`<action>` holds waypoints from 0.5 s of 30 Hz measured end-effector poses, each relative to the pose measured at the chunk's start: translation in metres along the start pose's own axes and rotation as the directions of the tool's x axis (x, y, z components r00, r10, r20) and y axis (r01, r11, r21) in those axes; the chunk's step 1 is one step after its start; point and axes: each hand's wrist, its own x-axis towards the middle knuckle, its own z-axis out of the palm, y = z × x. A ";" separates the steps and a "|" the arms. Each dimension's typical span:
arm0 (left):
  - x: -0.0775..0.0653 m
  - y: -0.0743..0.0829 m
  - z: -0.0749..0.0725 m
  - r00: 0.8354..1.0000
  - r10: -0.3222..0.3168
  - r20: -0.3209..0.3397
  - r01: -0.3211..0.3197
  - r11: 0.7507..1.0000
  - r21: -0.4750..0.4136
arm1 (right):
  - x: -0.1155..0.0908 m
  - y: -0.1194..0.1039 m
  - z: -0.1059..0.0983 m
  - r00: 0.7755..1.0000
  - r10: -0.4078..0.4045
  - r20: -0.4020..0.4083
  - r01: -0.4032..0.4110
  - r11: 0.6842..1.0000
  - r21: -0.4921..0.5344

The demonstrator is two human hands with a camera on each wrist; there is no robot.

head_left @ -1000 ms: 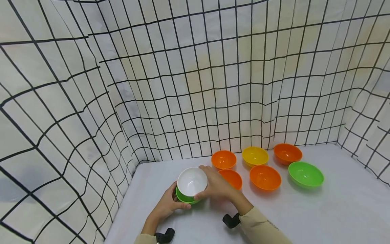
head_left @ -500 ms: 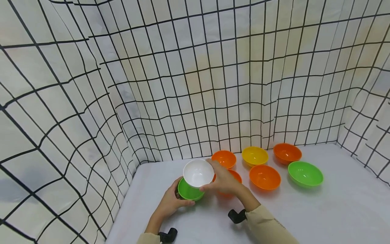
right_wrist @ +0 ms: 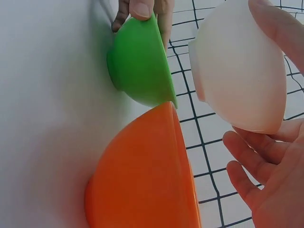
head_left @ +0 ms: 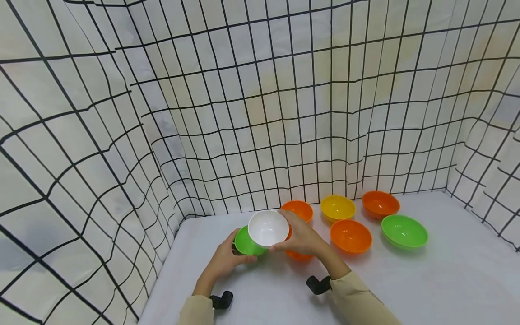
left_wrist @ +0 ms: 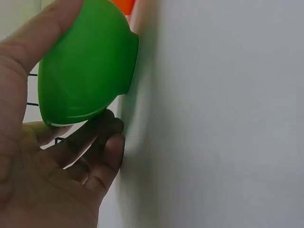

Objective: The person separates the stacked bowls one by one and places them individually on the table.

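In the head view my left hand [head_left: 225,259] grips a small green bowl [head_left: 246,243] at its left side, thumb toward me. The left wrist view has the green bowl [left_wrist: 88,66] between thumb and fingers, its base close to the white table. My right hand [head_left: 302,237] holds a white bowl [head_left: 268,229] by the rim from the right. That white bowl [right_wrist: 240,66] is raised off the table in the right wrist view, with fingers [right_wrist: 251,161] below it and the thumb on the opposite side. It overlaps the green bowl's right edge in the head view.
An orange bowl [head_left: 299,256] sits under my right hand, partly hidden. Farther back and right stand another orange bowl [head_left: 298,208], a yellow bowl [head_left: 338,208], two more orange bowls and a larger green bowl [head_left: 404,232]. Grid-lined white cloth walls [head_left: 260,113] border the table.
The white bowl has moved up and right, off the small green bowl, in my right hand. My left hand and the green bowl have shifted slightly toward the back.
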 end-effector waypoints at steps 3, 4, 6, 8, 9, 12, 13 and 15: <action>0.007 -0.001 -0.004 1.000 0.006 0.011 -0.006 1.000 -0.010 | 0.000 0.001 -0.001 1.000 0.003 0.009 -0.003 1.000 -0.003; 0.009 -0.002 -0.005 1.000 0.008 0.013 -0.008 1.000 -0.012 | 0.000 0.001 -0.001 1.000 0.005 0.013 -0.005 1.000 -0.007; 0.014 -0.003 -0.006 1.000 0.002 0.019 -0.002 1.000 -0.025 | 0.000 0.002 -0.002 1.000 0.009 0.021 -0.008 1.000 -0.014; 0.018 -0.004 -0.007 1.000 -0.006 0.021 0.006 1.000 -0.023 | 0.000 0.002 -0.002 1.000 0.008 0.027 -0.008 1.000 -0.026; 0.021 -0.005 -0.007 1.000 -0.012 0.023 0.013 1.000 -0.023 | 0.000 0.003 -0.002 0.999 0.012 0.032 -0.011 0.999 -0.035; 0.028 -0.006 -0.008 1.000 -0.022 0.015 0.023 1.000 -0.018 | 0.000 0.003 -0.001 0.999 0.003 0.052 0.000 0.999 -0.046; 0.030 -0.006 -0.009 1.000 -0.025 0.014 0.025 0.999 -0.023 | 0.000 0.003 0.000 0.998 0.000 0.059 0.003 0.999 -0.044; 0.034 -0.006 -0.010 0.999 -0.033 0.011 0.034 0.999 -0.029 | 0.000 0.003 0.001 0.997 -0.003 0.078 0.005 1.000 -0.028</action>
